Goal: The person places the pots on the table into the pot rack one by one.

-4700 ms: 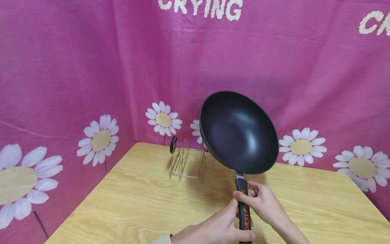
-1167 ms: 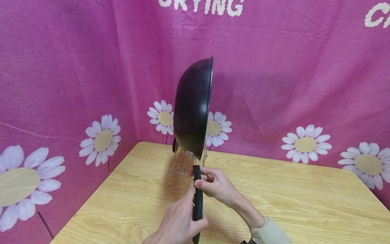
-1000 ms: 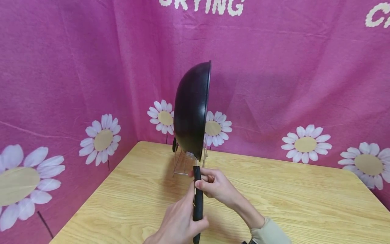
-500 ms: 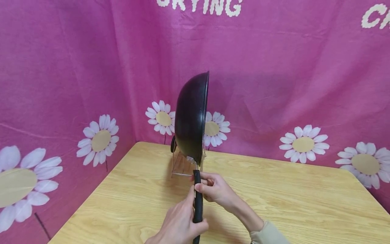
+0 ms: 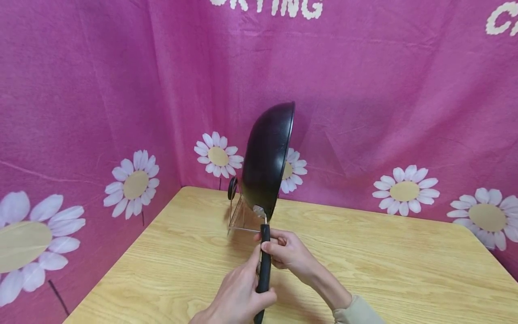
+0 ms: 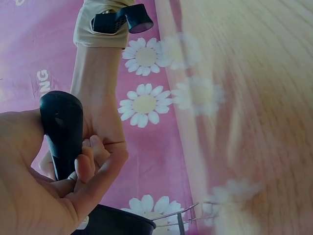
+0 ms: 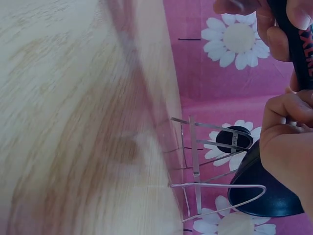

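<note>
A black wok (image 5: 265,157) is held up on edge, its hollow side facing right and its top leaning right. Both hands grip its black handle (image 5: 265,265). My left hand (image 5: 238,292) wraps the lower part, thumb across it. Higher up, near the metal neck, my right hand (image 5: 293,254) pinches the handle between thumb and fingers. Behind the wok stands a wire rack (image 5: 243,222), partly hidden in the head view. From the right wrist view, the wok's bowl (image 7: 266,188) overlaps the rack's upright loops (image 7: 225,186).
A black round disc (image 5: 232,188) sits at the rack's left end. The wood-grain table (image 5: 384,270) reaches back to a pink cloth (image 5: 344,81) printed with daisies. Another cloth wall (image 5: 81,112) runs along the table's left edge.
Earlier the wok's inside faced me, right of the rack; it has since turned side-on, moved left and come down. In the last half second it shifted and tilted right. Both hands kept their grip.
</note>
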The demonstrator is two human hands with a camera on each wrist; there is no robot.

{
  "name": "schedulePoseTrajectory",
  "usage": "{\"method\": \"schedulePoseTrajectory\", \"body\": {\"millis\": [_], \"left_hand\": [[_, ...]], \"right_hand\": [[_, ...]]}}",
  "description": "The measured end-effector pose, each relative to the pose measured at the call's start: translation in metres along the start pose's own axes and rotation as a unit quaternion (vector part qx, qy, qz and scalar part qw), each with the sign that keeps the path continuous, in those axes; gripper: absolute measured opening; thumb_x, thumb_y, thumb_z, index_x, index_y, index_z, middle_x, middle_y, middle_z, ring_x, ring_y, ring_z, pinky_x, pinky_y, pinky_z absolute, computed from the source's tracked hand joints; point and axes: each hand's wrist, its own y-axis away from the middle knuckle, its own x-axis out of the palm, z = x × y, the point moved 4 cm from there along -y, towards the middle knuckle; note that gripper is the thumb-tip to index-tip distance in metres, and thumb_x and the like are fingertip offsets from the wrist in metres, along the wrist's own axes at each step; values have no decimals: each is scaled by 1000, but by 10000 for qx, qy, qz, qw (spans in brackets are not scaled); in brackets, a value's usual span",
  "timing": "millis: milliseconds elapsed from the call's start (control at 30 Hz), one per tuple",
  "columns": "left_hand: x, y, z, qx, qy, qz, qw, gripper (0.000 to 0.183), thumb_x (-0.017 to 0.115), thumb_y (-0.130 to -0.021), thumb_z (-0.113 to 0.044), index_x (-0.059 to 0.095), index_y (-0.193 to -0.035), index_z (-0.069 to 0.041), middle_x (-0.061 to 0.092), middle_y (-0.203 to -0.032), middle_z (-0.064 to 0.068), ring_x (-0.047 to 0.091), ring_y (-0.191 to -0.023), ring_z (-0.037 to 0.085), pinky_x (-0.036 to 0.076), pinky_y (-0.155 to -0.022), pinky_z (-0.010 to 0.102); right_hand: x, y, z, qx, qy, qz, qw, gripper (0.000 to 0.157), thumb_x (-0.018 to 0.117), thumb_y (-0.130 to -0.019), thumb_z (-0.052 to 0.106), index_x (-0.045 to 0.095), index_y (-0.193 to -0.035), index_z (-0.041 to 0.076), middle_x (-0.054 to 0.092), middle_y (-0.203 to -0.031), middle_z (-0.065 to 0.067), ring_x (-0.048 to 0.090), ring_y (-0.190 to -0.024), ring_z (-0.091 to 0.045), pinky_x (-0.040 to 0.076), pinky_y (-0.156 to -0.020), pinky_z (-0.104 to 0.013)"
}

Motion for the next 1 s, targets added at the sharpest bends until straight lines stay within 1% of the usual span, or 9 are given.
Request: {"method": "schedulePoseTrajectory", "body": {"millis": [100, 233, 333, 533, 733, 900, 1000], "left_hand": [[0, 0, 1, -30, 102, 24, 9999, 76, 71, -73, -21, 41, -143, -21, 51, -65, -12, 46, -57, -1, 32, -51, 19], [1, 0, 4, -109, 191, 74, 9997, 79, 71, -74, -21, 40, -147, -17, 50, -65, -11, 45, -55, 0, 32, -50, 20], [2, -1, 6, -161, 232, 108, 9995, 83, 70, -75, -22, 37, -151, -15, 50, -65, -10, 44, -54, 1, 31, -50, 20], [4, -2, 9, -195, 259, 171, 9993, 80, 70, -77, -25, 38, -150, -16, 52, -65, -10, 45, -55, 1, 33, -51, 19], [6, -2, 13, -463, 502, 327, 9971, 87, 70, -78, -26, 31, -156, -16, 52, -66, -7, 46, -55, 4, 32, -50, 22], [6, -2, 14, -465, 437, 318, 9975, 87, 70, -78, -26, 32, -155, -13, 54, -67, -8, 47, -56, 3, 34, -52, 21], [6, -2, 15, -495, 483, 324, 9971, 84, 70, -78, -25, 34, -154, -14, 55, -69, -9, 48, -58, 3, 36, -53, 22]], "right_hand": [[0, 0, -2, 31, -85, -30, 10000, 28, 59, -97, 11, 56, -119, -6, 41, -60, 13, 29, -49, 1, 24, -46, -17], [-1, 1, -6, 143, -166, -33, 9998, 24, 58, -97, 11, 57, -117, -2, 42, -60, 13, 30, -48, 1, 25, -46, -16], [-2, 2, -9, 274, -161, -133, 9994, 23, 58, -97, 13, 57, -116, 0, 40, -59, 13, 28, -48, 1, 25, -47, -16], [-3, 3, -15, 574, -221, -264, 9978, 20, 58, -97, 14, 58, -114, 3, 38, -59, 13, 27, -48, 0, 25, -47, -16], [-4, 3, -18, 585, -240, -311, 9975, 19, 58, -97, 15, 59, -112, 3, 38, -59, 13, 27, -48, 1, 26, -47, -16], [-3, 4, -18, 708, -271, -380, 9964, 17, 59, -97, 14, 60, -111, 5, 38, -59, 13, 26, -48, 0, 26, -47, -16], [-1, 3, -18, 769, -286, -440, 9957, 16, 59, -97, 15, 60, -110, 6, 37, -59, 13, 26, -47, 0, 25, -48, -16]]}}
